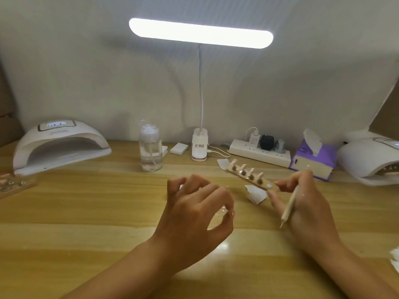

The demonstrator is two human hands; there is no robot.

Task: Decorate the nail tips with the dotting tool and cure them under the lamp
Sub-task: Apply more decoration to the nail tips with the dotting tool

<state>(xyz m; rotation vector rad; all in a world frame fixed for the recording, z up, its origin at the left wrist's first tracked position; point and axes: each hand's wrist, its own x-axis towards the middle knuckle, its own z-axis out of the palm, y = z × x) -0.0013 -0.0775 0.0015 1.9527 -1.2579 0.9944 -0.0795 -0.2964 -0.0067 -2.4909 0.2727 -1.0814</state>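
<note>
My right hand (302, 203) pinches one end of a wooden holder strip (250, 178) that carries several nail tips on pegs, lifted above the desk and tilted up to the left. The same hand keeps a pale dotting tool (290, 203) tucked in its fingers, tip pointing down. My left hand (194, 212) hovers over the desk middle with fingers loosely curled and nothing in them. A white curing lamp (58, 145) stands at the far left, a second curing lamp (371, 160) at the far right.
A clear pump bottle (151, 149), the desk lamp's clip base (199, 147), a power strip (259, 153) and a purple tissue pack (313, 158) line the back. White paper scraps (257, 194) lie under the holder. Another wooden nail stand (13, 184) sits at the left edge.
</note>
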